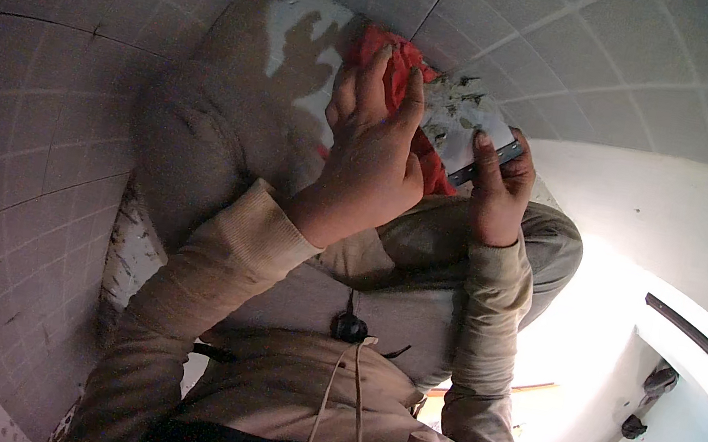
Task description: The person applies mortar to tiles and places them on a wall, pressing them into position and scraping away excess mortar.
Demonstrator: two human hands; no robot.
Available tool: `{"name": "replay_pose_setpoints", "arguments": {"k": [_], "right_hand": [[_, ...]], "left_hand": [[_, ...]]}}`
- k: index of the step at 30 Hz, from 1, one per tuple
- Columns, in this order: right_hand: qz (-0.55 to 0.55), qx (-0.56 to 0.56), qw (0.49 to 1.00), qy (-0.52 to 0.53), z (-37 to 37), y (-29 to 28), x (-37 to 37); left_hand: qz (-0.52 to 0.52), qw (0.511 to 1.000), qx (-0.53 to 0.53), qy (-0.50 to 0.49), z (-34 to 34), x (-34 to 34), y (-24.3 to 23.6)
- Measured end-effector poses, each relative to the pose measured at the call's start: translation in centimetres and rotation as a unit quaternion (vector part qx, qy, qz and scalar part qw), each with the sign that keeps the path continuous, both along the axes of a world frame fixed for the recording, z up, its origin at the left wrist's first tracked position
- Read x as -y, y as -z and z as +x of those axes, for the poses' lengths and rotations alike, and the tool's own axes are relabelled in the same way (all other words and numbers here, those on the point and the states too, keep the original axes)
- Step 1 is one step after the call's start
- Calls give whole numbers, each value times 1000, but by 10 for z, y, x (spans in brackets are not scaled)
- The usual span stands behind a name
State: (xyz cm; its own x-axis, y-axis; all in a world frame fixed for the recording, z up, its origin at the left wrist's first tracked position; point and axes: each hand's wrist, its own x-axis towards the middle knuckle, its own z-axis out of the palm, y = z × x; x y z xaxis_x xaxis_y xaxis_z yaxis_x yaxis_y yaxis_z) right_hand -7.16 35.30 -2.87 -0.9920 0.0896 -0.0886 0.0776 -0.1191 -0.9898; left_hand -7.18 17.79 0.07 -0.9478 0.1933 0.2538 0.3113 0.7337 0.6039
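Note:
My left hand (370,153) is over a crumpled red sheet (403,65), cloth or plastic. Its fingers are spread and I see nothing gripped in them; whether the fingertips touch the sheet I cannot tell. My right hand (504,190) is closed on a narrow dark strip (497,159) with small light dots along it, thumb on top. Against the strip lies a pale flat piece (456,140) with dark greenish bits or smears on it. Whether strip and pale piece are one thing, such as a wide scraper, does not show.
I sit with bent knees in a tight tiled corner. Grey tiled walls rise at the left (44,113) and ahead (586,63). The floor (296,33) has whitish patches. A small black device hangs at my chest (349,325). Bright light comes from the right, by a white wall (639,198).

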Motion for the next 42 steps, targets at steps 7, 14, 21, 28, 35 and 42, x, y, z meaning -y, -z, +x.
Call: {"name": "replay_pose_setpoints", "arguments": {"k": [7,14,21,28,35,42], "right_hand": [[46,-38,998,35,4,-16,14],[104,-80,990,42,6,-21,19],[182,-84,979,37,5,-21,17],[222,-101,969,47,4,-25,16],[244,-95,962,70,0,-26,12],[141,-76,984,80,-3,-29,13]], "left_hand": [[-15,1000,8,-12,-3,-5,-6],[-24,1000,4,0,-7,-8,-8],[-3,1000,6,26,-11,-12,-15],[18,999,-9,49,-14,-14,-12],[11,997,-20,72,-12,-20,-12],[279,950,108,87,-20,-7,-13]]}}
